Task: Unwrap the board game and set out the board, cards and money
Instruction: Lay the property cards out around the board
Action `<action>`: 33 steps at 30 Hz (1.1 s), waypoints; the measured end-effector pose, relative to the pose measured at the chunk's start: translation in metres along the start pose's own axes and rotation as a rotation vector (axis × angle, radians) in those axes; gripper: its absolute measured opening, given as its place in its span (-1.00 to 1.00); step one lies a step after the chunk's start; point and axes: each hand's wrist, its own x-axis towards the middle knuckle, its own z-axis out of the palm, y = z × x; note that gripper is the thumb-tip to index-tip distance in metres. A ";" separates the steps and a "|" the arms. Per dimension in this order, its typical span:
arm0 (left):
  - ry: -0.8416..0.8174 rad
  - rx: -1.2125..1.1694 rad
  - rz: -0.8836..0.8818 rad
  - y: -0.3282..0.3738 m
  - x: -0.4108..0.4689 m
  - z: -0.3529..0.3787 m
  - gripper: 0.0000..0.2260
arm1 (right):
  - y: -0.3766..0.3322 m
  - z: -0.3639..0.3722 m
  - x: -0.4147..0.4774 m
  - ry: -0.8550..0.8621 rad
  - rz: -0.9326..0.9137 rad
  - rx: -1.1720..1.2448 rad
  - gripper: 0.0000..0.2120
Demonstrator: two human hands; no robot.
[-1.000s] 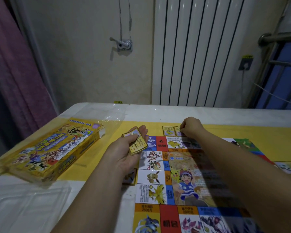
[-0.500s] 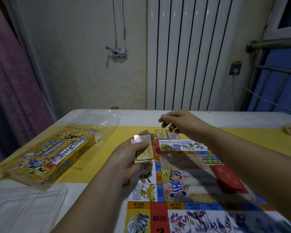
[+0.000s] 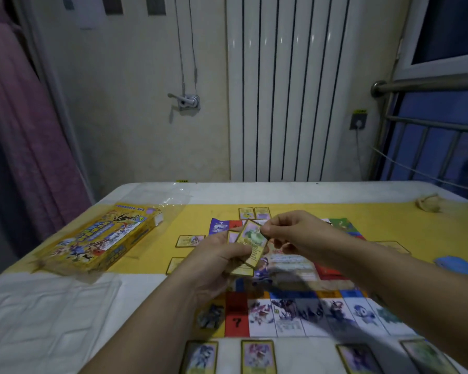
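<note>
**Head camera:** A person deals out a board game at a table (image 3: 52, 319) spread with a yellow mat (image 3: 295, 211). The left hand (image 3: 214, 257) grips a small deck of cards (image 3: 242, 268) above the board (image 3: 237, 322), its fingers (image 3: 237, 252) curled round the deck's long edges. The right hand (image 3: 292, 233) pinches the top card (image 3: 251, 234) at its far end between thumb and forefinger. The card is tilted and partly clear of the deck.

The board lies flat and unfolded on the mat, with dealt cards around it. A pair of cards (image 3: 254, 213) lies at the far edge, two cards (image 3: 190, 241) on the left and a row of cards (image 3: 258, 356) along the near edge. The opened game box (image 3: 100, 236) sits well to the left, with clear plastic wrap (image 3: 170, 195) beside it. No play money can be made out.

The cards look thin, light and glossy, so they are likely to slide on one another and to bend under pressure. A light pinch at a short end or corner should suit each card. The deck is best steadied along its sides so it does not fan out or spill. By the look of it, the board is out, the cards are partly dealt and the money has not yet been set out.
</note>
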 end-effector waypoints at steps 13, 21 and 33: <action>0.004 0.137 -0.012 -0.012 -0.013 0.029 -0.82 | 0.045 -0.011 -0.062 -0.193 0.232 0.167 -0.85; -0.049 0.460 0.045 -0.010 -0.004 0.047 -0.84 | 0.048 -0.030 -0.061 -0.098 0.119 0.128 -0.92; 0.289 -0.565 0.142 0.027 0.074 -0.007 -0.81 | 0.061 -0.082 0.086 0.464 0.083 -0.018 -0.88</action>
